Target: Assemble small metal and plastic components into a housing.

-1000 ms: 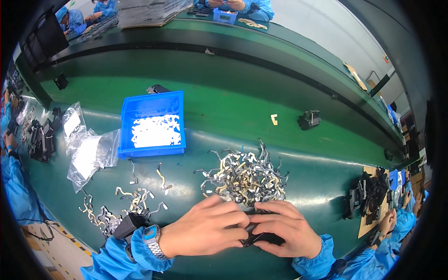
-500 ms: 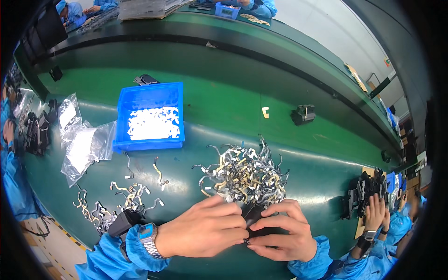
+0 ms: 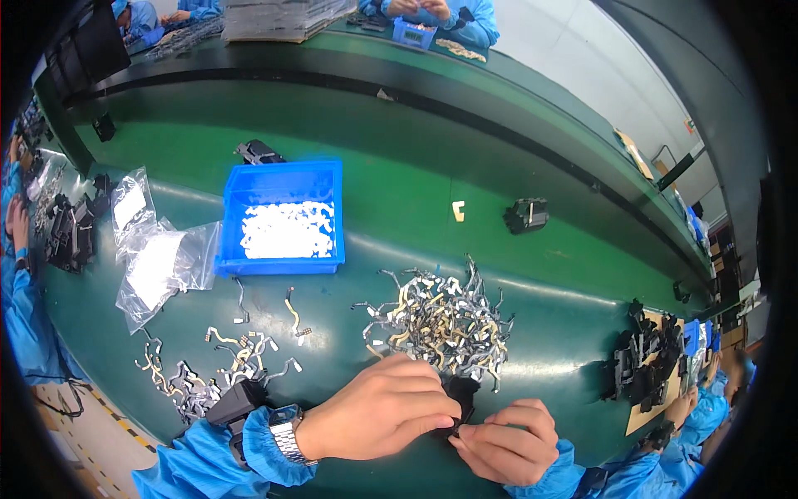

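Observation:
My left hand (image 3: 382,409) is closed, its thumb and fingers pinching the near end of a small black plastic part (image 3: 462,394). From the other side my right hand (image 3: 517,441) meets it, fingertips pressed together at that same end. My fingers cover much of the part, and the exact spot of contact is hidden. Just beyond the hands lies a tangled heap of short cable harnesses (image 3: 445,320), black, grey and yellowish with white connectors. Left of my left hand is a smaller spread of similar cables (image 3: 241,353), with a black block (image 3: 237,402) by my wrist.
A blue bin (image 3: 283,268) of small white pieces stands beyond the cables, beside clear plastic bags (image 3: 166,266). Black parts (image 3: 648,353) are piled on cardboard at the right, more (image 3: 71,233) at the left. A black housing (image 3: 526,215) lies further back. Co-workers sit around.
My right hand has drawn down and its fingers have closed in from a wider spread around the black part. At the right, a co-worker's hands have moved back from the black pile.

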Available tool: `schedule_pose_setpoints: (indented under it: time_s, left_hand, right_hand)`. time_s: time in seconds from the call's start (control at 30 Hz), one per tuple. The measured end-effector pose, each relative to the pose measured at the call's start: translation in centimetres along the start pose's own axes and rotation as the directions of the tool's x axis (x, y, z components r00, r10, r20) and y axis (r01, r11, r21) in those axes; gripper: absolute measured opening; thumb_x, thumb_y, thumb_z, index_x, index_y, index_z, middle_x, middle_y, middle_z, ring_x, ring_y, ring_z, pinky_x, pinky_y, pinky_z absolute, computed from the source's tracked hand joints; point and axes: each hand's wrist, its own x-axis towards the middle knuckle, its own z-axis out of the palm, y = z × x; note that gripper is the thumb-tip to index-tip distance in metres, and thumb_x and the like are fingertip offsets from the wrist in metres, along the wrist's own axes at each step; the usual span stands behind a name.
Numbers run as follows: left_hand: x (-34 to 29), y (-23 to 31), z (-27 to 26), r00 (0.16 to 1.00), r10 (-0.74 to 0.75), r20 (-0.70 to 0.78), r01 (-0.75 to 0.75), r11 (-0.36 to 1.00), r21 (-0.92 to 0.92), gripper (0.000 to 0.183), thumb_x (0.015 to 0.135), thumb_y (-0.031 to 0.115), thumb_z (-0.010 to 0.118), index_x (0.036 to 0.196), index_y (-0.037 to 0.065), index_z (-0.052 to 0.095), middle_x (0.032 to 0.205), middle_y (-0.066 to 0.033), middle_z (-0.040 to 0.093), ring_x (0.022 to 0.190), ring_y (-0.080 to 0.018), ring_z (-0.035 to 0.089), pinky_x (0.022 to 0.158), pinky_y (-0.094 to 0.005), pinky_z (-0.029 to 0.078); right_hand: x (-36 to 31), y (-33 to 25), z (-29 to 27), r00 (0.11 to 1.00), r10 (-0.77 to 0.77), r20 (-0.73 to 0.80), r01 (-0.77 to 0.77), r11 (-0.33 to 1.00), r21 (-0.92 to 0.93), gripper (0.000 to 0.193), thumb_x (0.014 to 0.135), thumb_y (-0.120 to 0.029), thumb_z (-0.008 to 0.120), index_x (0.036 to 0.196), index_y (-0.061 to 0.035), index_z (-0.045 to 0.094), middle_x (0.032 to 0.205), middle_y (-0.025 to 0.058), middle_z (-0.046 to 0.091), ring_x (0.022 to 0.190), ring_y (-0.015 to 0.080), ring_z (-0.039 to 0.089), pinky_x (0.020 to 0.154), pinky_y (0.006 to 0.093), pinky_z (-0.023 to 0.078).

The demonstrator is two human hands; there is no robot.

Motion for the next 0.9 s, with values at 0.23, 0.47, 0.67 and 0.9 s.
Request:
schedule_pose_setpoints:
  time_s: [0.23, 0.47, 0.67, 0.9]
  left_hand:
    - [-0.2, -0.2, 0.2, 0.997, 0.041, -0.063, -0.039, 0.999, 0.034, 0.012, 0.094, 0.017, 0.077, 0.102, 0.009, 0.077, 0.093, -0.0048, 0.072, 0.092, -0.0240, 0.067, 0.084, -0.0372, 0.047]
    - [-0.4, -0.1, -0.3, 0.998, 0.055, -0.033, -0.052, 0.996, 0.079, 0.013, 0.095, 0.023, 0.075, 0.102, 0.012, 0.078, 0.093, -0.0015, 0.071, 0.093, -0.0217, 0.065, 0.086, -0.0372, 0.045]
    - [-0.3, 0.4, -0.3, 0.994, 0.111, 0.018, -0.112, 0.991, 0.077, 0.016, 0.095, 0.028, 0.075, 0.106, 0.018, 0.079, 0.102, 0.0050, 0.071, 0.102, -0.0195, 0.062, 0.092, -0.0381, 0.042]
    - [-0.3, 1.4, -1.4, 0.914, 0.060, -0.401, -0.028, 0.996, 0.086, 0.025, 0.088, 0.019, 0.082, 0.113, 0.017, 0.082, 0.116, -0.0035, 0.071, 0.107, -0.0245, 0.064, 0.095, -0.0396, 0.047]
  right_hand:
    - [-0.4, 0.2, 0.3, 0.996, 0.089, -0.006, -0.088, 0.992, 0.091, 0.032, 0.060, -0.013, 0.098, 0.088, -0.0126, 0.083, 0.095, -0.0015, 0.074, 0.082, 0.0188, 0.064, 0.067, 0.0311, 0.055]
    - [1.3, 2.1, -1.2, 0.974, 0.171, 0.147, -0.208, 0.933, 0.293, 0.049, 0.064, -0.022, 0.100, 0.107, -0.0089, 0.080, 0.111, 0.0058, 0.075, 0.102, 0.0258, 0.066, 0.086, 0.0392, 0.056]
    - [2.2, 4.1, -1.0, 0.791, 0.076, 0.608, -0.393, 0.824, 0.408, 0.067, 0.072, -0.021, 0.096, 0.130, -0.0055, 0.067, 0.129, 0.0140, 0.071, 0.123, 0.0311, 0.065, 0.104, 0.0442, 0.052]
    - [4.0, 17.0, -0.1, 0.771, 0.636, -0.012, -0.565, 0.693, 0.448, 0.074, 0.070, -0.005, 0.094, 0.136, 0.0033, 0.060, 0.125, 0.0145, 0.072, 0.116, 0.0226, 0.069, 0.104, 0.0375, 0.054]
